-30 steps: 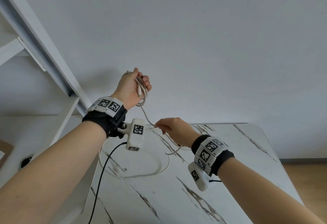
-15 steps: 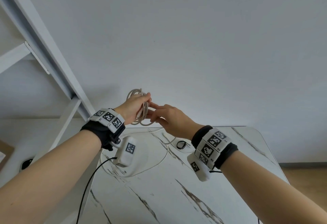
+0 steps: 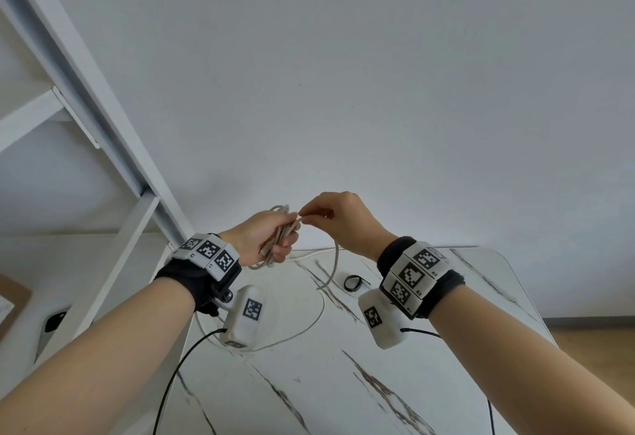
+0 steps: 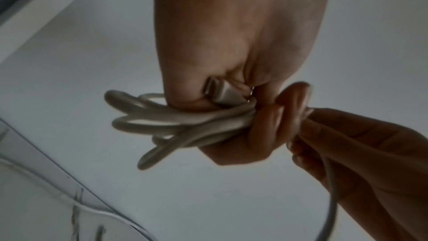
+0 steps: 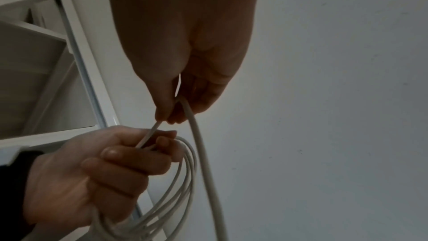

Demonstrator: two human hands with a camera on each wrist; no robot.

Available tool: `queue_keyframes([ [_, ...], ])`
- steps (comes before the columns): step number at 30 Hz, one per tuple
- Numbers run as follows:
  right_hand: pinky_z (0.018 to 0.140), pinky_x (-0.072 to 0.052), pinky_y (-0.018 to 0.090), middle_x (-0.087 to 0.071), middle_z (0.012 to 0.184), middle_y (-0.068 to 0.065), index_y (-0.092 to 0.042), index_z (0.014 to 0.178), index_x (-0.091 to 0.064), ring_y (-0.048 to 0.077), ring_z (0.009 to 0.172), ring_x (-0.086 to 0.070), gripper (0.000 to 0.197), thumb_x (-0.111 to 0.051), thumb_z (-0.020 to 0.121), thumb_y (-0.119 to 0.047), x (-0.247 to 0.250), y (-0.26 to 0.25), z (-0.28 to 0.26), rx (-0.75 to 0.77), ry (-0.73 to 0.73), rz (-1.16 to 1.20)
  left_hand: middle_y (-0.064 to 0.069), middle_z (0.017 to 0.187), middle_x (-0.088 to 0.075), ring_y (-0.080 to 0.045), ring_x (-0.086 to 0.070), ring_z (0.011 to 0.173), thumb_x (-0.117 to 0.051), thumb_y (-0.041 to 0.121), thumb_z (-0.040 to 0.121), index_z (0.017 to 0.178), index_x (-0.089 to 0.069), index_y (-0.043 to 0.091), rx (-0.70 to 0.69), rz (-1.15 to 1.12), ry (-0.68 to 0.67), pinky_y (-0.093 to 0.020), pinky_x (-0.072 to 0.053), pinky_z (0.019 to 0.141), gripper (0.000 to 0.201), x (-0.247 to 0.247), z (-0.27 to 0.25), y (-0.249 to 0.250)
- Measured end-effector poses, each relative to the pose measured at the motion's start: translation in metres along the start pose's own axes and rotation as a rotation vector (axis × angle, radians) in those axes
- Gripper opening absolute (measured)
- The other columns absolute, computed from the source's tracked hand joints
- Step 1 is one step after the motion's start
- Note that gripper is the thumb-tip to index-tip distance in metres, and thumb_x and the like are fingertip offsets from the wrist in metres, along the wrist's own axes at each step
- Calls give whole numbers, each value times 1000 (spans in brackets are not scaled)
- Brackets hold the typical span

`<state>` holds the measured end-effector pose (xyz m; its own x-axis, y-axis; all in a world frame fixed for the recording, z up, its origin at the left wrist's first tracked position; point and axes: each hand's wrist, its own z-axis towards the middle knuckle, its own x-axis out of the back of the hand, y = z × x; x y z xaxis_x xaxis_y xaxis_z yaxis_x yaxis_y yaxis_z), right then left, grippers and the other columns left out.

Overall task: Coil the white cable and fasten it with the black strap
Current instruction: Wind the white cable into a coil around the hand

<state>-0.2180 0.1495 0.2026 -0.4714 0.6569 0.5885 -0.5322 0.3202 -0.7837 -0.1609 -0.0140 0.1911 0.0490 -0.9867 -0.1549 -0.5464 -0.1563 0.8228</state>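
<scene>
My left hand [image 3: 271,239] grips several loops of the white cable [image 3: 280,233] in its fist, held up above the far end of the table. In the left wrist view the loops [image 4: 176,124] stick out of the fist beside a flat white plug [image 4: 222,94]. My right hand [image 3: 319,216] pinches the loose strand between thumb and fingertips right against the left fingers; the pinch shows in the right wrist view [image 5: 171,114]. From there the cable [image 3: 335,263] hangs down to the table and runs in a wide curve. The black strap [image 3: 354,282] lies curled on the table under my right wrist.
The white marble-pattern table [image 3: 395,383] has a rounded far right corner. A white shelf frame [image 3: 86,98] slants up at the left, close to my left forearm. A dark phone-like object [image 3: 53,321] lies low at the left. Black wires run from both wrist cameras.
My right hand went from pulling the strand low over the table up to the left hand, laying another loop into the fist. Both hands have moved a little right and lower in view.
</scene>
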Motion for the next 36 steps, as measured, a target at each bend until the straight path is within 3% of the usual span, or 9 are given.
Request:
queue_keyframes([
  [5, 79, -55, 33, -72, 88, 10, -7, 95, -71, 23, 79, -68, 13, -67, 85, -14, 0, 8, 5, -59, 25, -4, 4, 39, -32, -8, -26, 29, -36, 51, 95, 76, -48, 12, 121, 37, -123, -17, -25, 34, 45, 1, -5, 0],
  [12, 72, -50, 17, -72, 81, 7, -5, 101, -71, 11, 71, -64, 17, -58, 90, -9, -7, 22, 3, -87, 84, 55, 10, 33, -29, 0, -24, 25, -39, 25, 91, 67, -54, 14, 48, -39, -333, -16, -15, 33, 31, 7, -20, 8],
  [14, 63, -42, 9, -65, 68, -3, -7, 93, -71, -1, 60, -55, 16, -55, 91, -9, -11, 24, 2, -70, 75, 34, 10, 31, -30, 1, -26, 24, -38, 24, 90, 62, -54, 16, 11, -105, -348, -17, -14, 33, 34, 6, -23, 14],
  [18, 54, -32, 18, -48, 54, -8, -6, 69, -58, 7, 49, -40, 22, -48, 89, -5, -24, 29, 2, -96, 45, -16, 10, 29, -29, -2, -19, 24, -37, 26, 89, 58, -52, 18, -67, -191, -381, -19, -10, 36, 35, -3, -30, 26],
  [23, 55, -36, 17, -53, 60, -12, -21, 64, -46, 5, 55, -47, 33, -42, 92, -6, -38, 32, -3, -172, -15, -29, 8, 30, -19, -8, -8, 31, -37, 25, 88, 57, -52, 16, -177, -355, -391, -16, -14, 33, 35, -19, -38, 40],
  [26, 69, -50, 25, -65, 73, -6, -9, 84, -57, 17, 72, -64, 20, -40, 94, -7, -46, 32, -3, -235, -74, -12, 8, 29, -32, -8, -9, 32, -38, 24, 88, 59, -52, 15, -243, -470, -387, -15, -18, 33, 33, -24, -37, 42],
  [28, 81, -51, 35, -68, 80, 0, -4, 94, -59, 25, 86, -65, 21, -38, 93, -6, -50, 32, -4, -279, -127, -10, 7, 32, -34, -8, -13, 31, -38, 25, 90, 62, -52, 15, -285, -569, -375, -14, -22, 33, 32, -25, -34, 42],
  [32, 79, -51, 38, -74, 90, 3, -9, 101, -55, 29, 87, -64, 19, -38, 93, -7, -55, 35, -14, -313, -270, -8, 7, 40, -34, -6, -33, 31, -40, 23, 93, 69, -46, 14, -347, -810, -259, -14, -30, 37, 26, -18, -27, 44],
  [36, 86, -51, 39, -70, 81, -4, -10, 100, -44, 28, 94, -65, 7, -39, 95, -10, -56, 43, -26, -345, -292, 45, 6, 45, -36, -5, -37, 37, -37, 24, 99, 70, -45, 13, -387, -900, -108, -16, -36, 42, 32, -8, -20, 43],
])
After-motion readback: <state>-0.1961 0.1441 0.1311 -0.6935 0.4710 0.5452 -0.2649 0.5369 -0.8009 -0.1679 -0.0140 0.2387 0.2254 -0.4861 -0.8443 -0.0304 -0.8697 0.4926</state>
